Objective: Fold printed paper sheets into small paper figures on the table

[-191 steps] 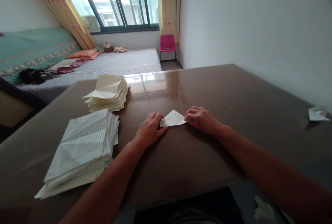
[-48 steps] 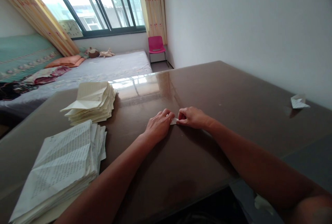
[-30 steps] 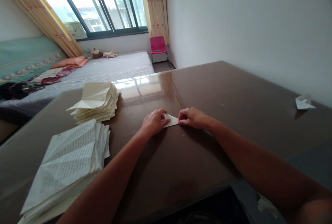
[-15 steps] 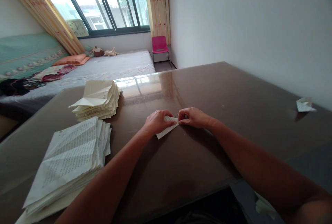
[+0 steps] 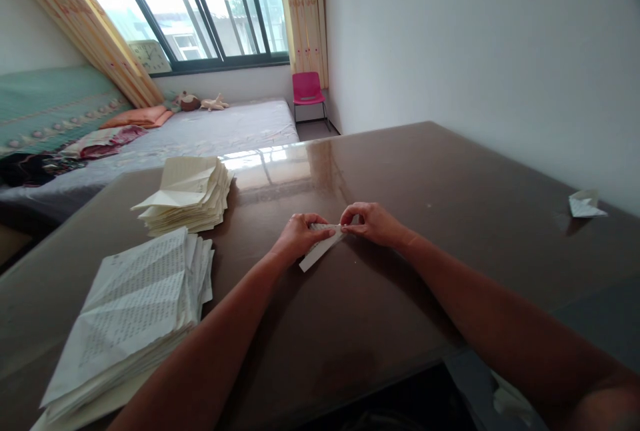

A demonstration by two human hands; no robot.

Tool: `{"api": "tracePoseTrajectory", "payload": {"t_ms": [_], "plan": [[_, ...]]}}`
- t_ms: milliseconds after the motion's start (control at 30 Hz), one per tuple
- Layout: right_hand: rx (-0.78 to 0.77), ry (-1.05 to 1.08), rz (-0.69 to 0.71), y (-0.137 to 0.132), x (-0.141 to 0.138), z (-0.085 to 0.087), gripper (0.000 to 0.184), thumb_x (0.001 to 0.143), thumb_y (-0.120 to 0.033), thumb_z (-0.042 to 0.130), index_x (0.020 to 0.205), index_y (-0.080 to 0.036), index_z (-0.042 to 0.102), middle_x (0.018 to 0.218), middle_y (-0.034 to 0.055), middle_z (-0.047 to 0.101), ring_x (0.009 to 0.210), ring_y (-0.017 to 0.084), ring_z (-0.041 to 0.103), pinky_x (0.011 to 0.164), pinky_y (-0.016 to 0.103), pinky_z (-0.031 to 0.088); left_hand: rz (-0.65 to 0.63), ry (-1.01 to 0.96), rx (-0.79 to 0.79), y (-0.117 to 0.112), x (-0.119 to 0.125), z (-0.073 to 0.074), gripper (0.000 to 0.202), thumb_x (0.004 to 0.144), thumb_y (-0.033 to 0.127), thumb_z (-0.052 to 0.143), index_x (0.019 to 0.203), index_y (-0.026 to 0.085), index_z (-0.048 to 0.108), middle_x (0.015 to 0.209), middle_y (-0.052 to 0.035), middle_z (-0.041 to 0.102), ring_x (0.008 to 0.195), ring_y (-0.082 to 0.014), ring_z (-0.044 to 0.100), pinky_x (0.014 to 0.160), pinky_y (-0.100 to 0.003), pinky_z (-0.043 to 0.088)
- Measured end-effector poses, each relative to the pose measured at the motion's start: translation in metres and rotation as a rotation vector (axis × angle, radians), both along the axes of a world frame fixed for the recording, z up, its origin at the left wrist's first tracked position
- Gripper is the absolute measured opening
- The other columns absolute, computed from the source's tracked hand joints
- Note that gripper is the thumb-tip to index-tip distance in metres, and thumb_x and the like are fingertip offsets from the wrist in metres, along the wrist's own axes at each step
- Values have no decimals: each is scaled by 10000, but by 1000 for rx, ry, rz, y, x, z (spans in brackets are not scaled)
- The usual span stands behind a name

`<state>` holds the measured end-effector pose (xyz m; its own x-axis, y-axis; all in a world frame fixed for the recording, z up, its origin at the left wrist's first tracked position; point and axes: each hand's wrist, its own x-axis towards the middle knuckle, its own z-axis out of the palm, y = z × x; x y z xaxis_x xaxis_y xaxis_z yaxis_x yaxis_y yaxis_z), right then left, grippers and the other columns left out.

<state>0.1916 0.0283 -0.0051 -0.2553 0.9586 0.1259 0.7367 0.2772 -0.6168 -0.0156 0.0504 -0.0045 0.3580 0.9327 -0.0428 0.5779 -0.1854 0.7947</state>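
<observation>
A small folded piece of paper point(image 5: 317, 254), white with some print on it, is held just over the middle of the brown table point(image 5: 390, 171). My left hand point(image 5: 301, 234) is closed on its left part, thumb on the near side and fingers behind. At the paper's right tip, my right hand point(image 5: 373, 222) pinches with thumb and forefinger. One pale strip of the paper sticks out toward me below the left thumb. The fingers hide part of the folds.
A stack of printed sheets point(image 5: 125, 304) lies at the near left, with a stack of cream paper point(image 5: 187, 191) behind it. A folded paper piece point(image 5: 587, 204) stands at the far right by the wall. Beyond the table are a bed point(image 5: 250, 118) and a pink chair point(image 5: 307, 89).
Both hands have shifted slightly to the left and up with the paper. The strip sticking out below the left thumb looks narrower and more steeply angled.
</observation>
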Motion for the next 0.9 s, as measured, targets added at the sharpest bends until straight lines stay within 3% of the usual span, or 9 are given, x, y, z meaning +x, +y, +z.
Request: {"api": "tracePoseTrajectory", "payload": {"t_ms": [200, 500, 633, 700, 900], "plan": [[-72, 54, 12, 1, 1, -2, 191, 766, -358, 654, 870, -219, 732, 743, -14, 675, 618, 99, 539, 581, 200, 377, 10, -25, -20, -2, -1, 0, 413, 648, 516, 688, 821, 143, 713, 519, 50, 464, 502, -85, 407, 492, -215, 334], [-157, 120, 106, 0, 2, 7, 240, 777, -339, 627, 861, -141, 734, 725, 21, 686, 652, 117, 579, 596, 201, 403, 10, -1, 25, -3, -1, -1, 384, 688, 504, 660, 829, 152, 718, 552, 35, 526, 512, -97, 444, 510, -226, 363], [-92, 81, 96, 1, 3, 5, 180, 766, -292, 641, 826, -155, 741, 741, 24, 700, 687, 134, 603, 622, 212, 412, -66, 134, 232, -3, 1, 1, 267, 722, 437, 664, 862, 225, 744, 782, -6, 672, 762, -167, 568, 695, -270, 436], [-42, 61, 80, 1, 2, 3, 153, 764, -281, 650, 816, -170, 742, 759, 23, 706, 702, 140, 606, 632, 215, 414, -107, 197, 375, -5, 2, 2, 223, 761, 431, 640, 891, 285, 748, 905, -2, 694, 908, -198, 557, 791, -294, 429], [-12, 90, 91, 3, 0, -3, 145, 764, -306, 666, 799, -193, 749, 761, 16, 714, 708, 143, 613, 634, 218, 416, -182, 291, 516, -12, 6, 3, 260, 854, 460, 541, 850, 286, 733, 875, -13, 698, 930, -204, 534, 809, -308, 416]]}}
